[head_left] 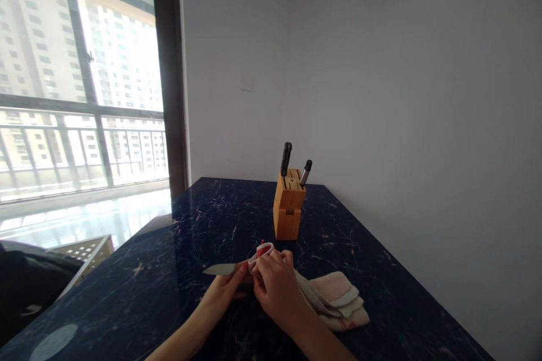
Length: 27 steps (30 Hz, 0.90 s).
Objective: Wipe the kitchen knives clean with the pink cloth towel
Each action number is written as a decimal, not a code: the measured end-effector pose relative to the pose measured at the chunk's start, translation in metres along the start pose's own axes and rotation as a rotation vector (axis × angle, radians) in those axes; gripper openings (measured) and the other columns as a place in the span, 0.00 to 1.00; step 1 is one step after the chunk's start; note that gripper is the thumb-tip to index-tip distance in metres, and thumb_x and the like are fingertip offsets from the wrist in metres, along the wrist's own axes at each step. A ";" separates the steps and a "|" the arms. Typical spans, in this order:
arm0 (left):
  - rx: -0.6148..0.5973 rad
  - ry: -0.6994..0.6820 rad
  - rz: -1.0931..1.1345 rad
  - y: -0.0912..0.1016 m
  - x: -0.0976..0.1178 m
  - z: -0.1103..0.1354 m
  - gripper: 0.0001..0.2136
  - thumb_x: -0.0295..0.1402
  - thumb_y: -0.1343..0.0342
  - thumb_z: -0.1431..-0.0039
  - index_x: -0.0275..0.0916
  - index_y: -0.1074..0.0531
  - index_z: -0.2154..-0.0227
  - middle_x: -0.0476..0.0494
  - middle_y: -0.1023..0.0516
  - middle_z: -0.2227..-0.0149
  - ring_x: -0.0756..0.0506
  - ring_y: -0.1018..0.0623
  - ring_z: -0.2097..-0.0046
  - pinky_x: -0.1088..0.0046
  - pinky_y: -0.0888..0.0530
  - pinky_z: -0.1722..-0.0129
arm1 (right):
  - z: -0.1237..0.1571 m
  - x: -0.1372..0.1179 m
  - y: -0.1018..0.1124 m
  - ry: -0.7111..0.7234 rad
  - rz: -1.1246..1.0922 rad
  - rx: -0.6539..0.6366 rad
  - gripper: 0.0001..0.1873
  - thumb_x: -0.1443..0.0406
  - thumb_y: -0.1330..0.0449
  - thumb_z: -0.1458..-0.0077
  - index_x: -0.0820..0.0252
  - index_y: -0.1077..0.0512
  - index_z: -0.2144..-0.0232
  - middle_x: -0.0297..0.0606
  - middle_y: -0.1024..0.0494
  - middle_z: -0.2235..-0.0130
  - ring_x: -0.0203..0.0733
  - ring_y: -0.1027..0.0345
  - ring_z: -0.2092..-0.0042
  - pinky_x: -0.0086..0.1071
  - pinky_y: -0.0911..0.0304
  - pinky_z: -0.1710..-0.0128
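A kitchen knife (220,269) points its bare blade to the left, low over the table. Fingers of my left hand (231,284) are closed around it near the base of the blade; its handle is hidden by my hands and the cloth. Bunched in my right hand (277,282) is part of a pale towel (339,296) with red marks, and a fold of it sticks up above the fingers. The rest of that towel trails to the right and lies folded on the tabletop. Both hands are close together, almost touching.
Beyond my hands, a wooden knife block (289,214) stands upright with two dark-handled tools in its slots. The dark blue marbled table (203,220) runs back toward grey walls. At left are a chair (91,254) and a large window (97,67).
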<state>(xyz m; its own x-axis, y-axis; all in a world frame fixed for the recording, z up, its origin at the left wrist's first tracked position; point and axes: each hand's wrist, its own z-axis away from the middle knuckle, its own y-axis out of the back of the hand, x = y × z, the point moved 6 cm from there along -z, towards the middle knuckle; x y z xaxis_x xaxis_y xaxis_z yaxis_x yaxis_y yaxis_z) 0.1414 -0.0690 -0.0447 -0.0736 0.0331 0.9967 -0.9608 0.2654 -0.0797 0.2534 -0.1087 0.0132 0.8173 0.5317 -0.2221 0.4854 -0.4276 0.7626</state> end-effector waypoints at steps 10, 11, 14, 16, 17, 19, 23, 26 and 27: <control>0.023 0.005 0.053 0.002 0.009 0.006 0.21 0.47 0.44 0.53 0.37 0.26 0.61 0.40 0.23 0.59 0.38 0.28 0.52 0.66 0.28 0.59 | 0.000 0.013 -0.003 -0.084 0.026 0.019 0.08 0.73 0.46 0.57 0.56 0.38 0.72 0.30 0.29 0.69 0.39 0.41 0.61 0.36 0.56 0.60; 0.030 0.013 0.062 0.003 0.008 0.005 0.22 0.48 0.45 0.53 0.36 0.26 0.61 0.40 0.23 0.59 0.38 0.28 0.52 0.66 0.28 0.59 | 0.000 0.015 -0.003 -0.091 0.038 0.020 0.08 0.73 0.47 0.57 0.56 0.38 0.72 0.30 0.29 0.69 0.39 0.41 0.61 0.36 0.56 0.60; 0.088 0.035 0.094 0.008 0.004 0.002 0.22 0.47 0.45 0.53 0.35 0.26 0.61 0.39 0.23 0.59 0.38 0.27 0.53 0.68 0.27 0.62 | 0.000 0.019 -0.003 -0.105 0.070 0.027 0.08 0.73 0.47 0.58 0.56 0.38 0.73 0.30 0.29 0.70 0.40 0.40 0.61 0.36 0.56 0.61; 0.108 0.031 0.114 0.011 0.004 0.002 0.21 0.46 0.46 0.51 0.35 0.26 0.61 0.39 0.23 0.59 0.39 0.26 0.54 0.69 0.27 0.62 | 0.000 0.021 -0.002 -0.116 0.084 0.035 0.09 0.74 0.47 0.58 0.56 0.38 0.73 0.31 0.29 0.70 0.40 0.40 0.61 0.36 0.56 0.61; 0.103 0.024 0.119 0.011 0.004 0.002 0.21 0.46 0.46 0.50 0.35 0.26 0.60 0.39 0.23 0.59 0.40 0.27 0.54 0.69 0.27 0.62 | 0.000 0.023 -0.003 -0.125 0.092 0.041 0.09 0.74 0.47 0.58 0.56 0.38 0.74 0.31 0.29 0.71 0.40 0.40 0.61 0.36 0.55 0.61; 0.083 0.007 0.115 0.010 0.007 0.004 0.20 0.45 0.47 0.49 0.35 0.26 0.59 0.39 0.23 0.59 0.40 0.27 0.53 0.70 0.27 0.61 | 0.001 0.027 -0.003 -0.150 0.109 0.057 0.09 0.75 0.47 0.59 0.57 0.38 0.74 0.31 0.29 0.71 0.40 0.40 0.61 0.36 0.55 0.61; 0.135 -0.074 0.028 0.015 0.016 0.007 0.21 0.46 0.46 0.50 0.38 0.27 0.59 0.43 0.23 0.58 0.40 0.27 0.54 0.71 0.27 0.63 | 0.002 0.039 -0.005 -0.214 0.098 0.084 0.10 0.75 0.47 0.59 0.56 0.37 0.73 0.30 0.29 0.71 0.39 0.39 0.63 0.35 0.56 0.62; 0.212 -0.148 -0.035 0.022 0.021 0.006 0.22 0.48 0.45 0.52 0.39 0.26 0.59 0.46 0.22 0.60 0.39 0.27 0.55 0.72 0.27 0.65 | 0.003 0.048 -0.006 -0.260 0.090 0.100 0.10 0.75 0.47 0.58 0.57 0.36 0.72 0.31 0.29 0.70 0.39 0.39 0.63 0.34 0.55 0.63; 0.228 -0.162 -0.039 0.024 0.022 0.006 0.21 0.48 0.46 0.52 0.39 0.26 0.59 0.46 0.23 0.59 0.39 0.27 0.54 0.72 0.27 0.65 | 0.004 0.051 -0.006 -0.273 0.098 0.102 0.09 0.75 0.47 0.57 0.57 0.36 0.72 0.31 0.29 0.69 0.39 0.39 0.63 0.34 0.55 0.63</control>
<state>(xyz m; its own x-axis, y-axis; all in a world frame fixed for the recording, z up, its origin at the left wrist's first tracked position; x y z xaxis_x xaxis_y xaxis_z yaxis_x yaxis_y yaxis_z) 0.1151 -0.0675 -0.0245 -0.0598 -0.1322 0.9894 -0.9977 0.0393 -0.0550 0.2932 -0.0818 -0.0047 0.9084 0.2741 -0.3157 0.4172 -0.5462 0.7263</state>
